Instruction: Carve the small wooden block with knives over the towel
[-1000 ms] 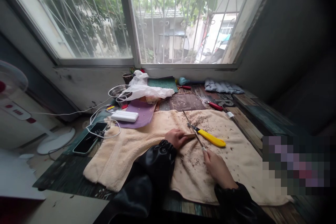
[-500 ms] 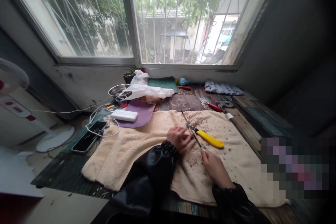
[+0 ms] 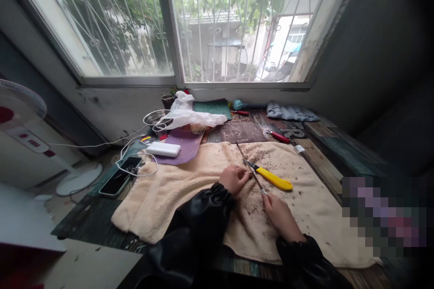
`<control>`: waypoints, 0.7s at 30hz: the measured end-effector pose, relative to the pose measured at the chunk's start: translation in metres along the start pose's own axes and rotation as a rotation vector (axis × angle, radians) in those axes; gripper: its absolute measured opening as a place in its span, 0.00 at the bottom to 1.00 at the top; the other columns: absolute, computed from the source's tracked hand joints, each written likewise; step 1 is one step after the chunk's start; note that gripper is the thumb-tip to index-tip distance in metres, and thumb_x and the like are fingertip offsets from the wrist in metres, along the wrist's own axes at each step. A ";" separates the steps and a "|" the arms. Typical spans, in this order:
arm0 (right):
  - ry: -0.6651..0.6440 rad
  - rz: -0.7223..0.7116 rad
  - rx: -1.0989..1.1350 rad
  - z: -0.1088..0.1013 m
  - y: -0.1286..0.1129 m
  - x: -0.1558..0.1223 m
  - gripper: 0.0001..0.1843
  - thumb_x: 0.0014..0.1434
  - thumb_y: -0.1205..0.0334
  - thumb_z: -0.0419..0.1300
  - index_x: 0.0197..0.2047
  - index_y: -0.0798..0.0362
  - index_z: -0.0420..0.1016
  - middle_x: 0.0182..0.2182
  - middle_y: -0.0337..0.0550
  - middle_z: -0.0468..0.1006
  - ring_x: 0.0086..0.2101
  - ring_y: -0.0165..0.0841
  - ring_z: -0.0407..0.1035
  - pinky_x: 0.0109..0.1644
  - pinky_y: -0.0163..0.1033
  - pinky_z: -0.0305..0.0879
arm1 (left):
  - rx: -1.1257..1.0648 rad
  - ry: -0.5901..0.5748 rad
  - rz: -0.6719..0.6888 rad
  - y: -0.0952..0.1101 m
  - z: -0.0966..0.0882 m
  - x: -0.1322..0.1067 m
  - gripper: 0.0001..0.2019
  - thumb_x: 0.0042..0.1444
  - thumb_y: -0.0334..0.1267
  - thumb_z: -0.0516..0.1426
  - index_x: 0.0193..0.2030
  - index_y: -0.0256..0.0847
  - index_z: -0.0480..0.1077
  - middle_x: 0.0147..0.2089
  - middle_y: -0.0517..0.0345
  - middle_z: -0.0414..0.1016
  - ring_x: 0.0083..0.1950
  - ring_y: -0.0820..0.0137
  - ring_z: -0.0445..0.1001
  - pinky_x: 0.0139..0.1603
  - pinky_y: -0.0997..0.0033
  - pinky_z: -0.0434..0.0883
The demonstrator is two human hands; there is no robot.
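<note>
My left hand (image 3: 233, 178) rests on a beige towel (image 3: 190, 189) with its fingers curled onto a small piece of wood, which is mostly hidden under them. My right hand (image 3: 280, 214) is closed around the handle of a long thin metal file (image 3: 250, 168), whose shaft lies slantwise across the wood by my left fingertips. A yellow utility knife (image 3: 271, 178) lies on the towel just right of the file. Dark shavings are scattered over the towel around both hands. Black sleeves cover both forearms.
Behind the towel are a purple mat (image 3: 183, 144), a white power bank (image 3: 163, 149), a phone (image 3: 118, 181) on a white cable, a metal bowl (image 3: 154, 118), a white plastic bag (image 3: 190, 115) and red-handled tools (image 3: 280, 137). A white fan (image 3: 23, 117) stands at left.
My left hand's fingers have shifted and curled over the wood piece, hiding it. The file has slid slightly along it. The view has drifted a little.
</note>
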State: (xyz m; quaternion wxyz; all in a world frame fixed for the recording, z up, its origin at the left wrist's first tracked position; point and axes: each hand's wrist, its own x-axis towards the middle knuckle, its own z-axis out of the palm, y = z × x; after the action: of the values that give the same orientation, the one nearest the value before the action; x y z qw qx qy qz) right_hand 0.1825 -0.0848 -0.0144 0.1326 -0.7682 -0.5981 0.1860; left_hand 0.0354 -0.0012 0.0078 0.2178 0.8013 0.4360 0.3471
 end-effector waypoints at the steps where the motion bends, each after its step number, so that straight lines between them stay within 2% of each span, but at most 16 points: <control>1: 0.003 -0.002 0.002 0.000 -0.001 0.000 0.18 0.55 0.58 0.38 0.31 0.53 0.67 0.28 0.46 0.73 0.29 0.30 0.65 0.28 0.31 0.49 | 0.094 0.005 0.007 0.003 0.006 -0.001 0.13 0.50 0.46 0.48 0.33 0.42 0.69 0.33 0.57 0.70 0.36 0.71 0.66 0.37 0.73 0.63; 4: 0.001 0.000 -0.005 -0.001 -0.003 0.000 0.18 0.55 0.58 0.38 0.31 0.53 0.67 0.28 0.46 0.73 0.29 0.31 0.65 0.28 0.31 0.49 | 0.310 -0.011 0.043 0.007 0.016 -0.002 0.12 0.50 0.46 0.49 0.32 0.42 0.68 0.33 0.56 0.69 0.36 0.69 0.65 0.36 0.71 0.61; 7: -0.005 0.013 -0.017 -0.002 -0.006 -0.001 0.19 0.56 0.58 0.37 0.30 0.54 0.66 0.28 0.46 0.73 0.29 0.31 0.65 0.28 0.31 0.49 | 0.405 0.005 0.067 0.004 0.019 -0.002 0.12 0.53 0.44 0.45 0.32 0.42 0.67 0.33 0.57 0.68 0.35 0.70 0.64 0.34 0.71 0.60; 15: -0.020 0.053 -0.066 -0.005 -0.008 -0.010 0.18 0.56 0.58 0.38 0.32 0.53 0.67 0.27 0.46 0.73 0.28 0.31 0.65 0.28 0.31 0.49 | 0.421 0.015 0.056 0.002 0.021 -0.003 0.12 0.54 0.43 0.45 0.31 0.43 0.67 0.32 0.57 0.67 0.34 0.72 0.63 0.32 0.73 0.58; 21: 0.004 0.061 -0.107 -0.005 -0.019 0.001 0.19 0.56 0.58 0.37 0.35 0.54 0.67 0.28 0.47 0.73 0.28 0.31 0.65 0.28 0.32 0.49 | 0.393 0.005 0.074 0.002 0.021 -0.004 0.12 0.55 0.42 0.45 0.31 0.43 0.67 0.31 0.58 0.67 0.34 0.73 0.63 0.32 0.74 0.59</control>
State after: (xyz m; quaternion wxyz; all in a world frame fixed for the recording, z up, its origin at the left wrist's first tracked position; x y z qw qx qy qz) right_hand 0.1688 -0.0794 -0.0020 0.0869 -0.7926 -0.5830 0.1560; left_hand 0.0502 -0.0068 -0.0061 0.0430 0.8429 0.4663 0.2650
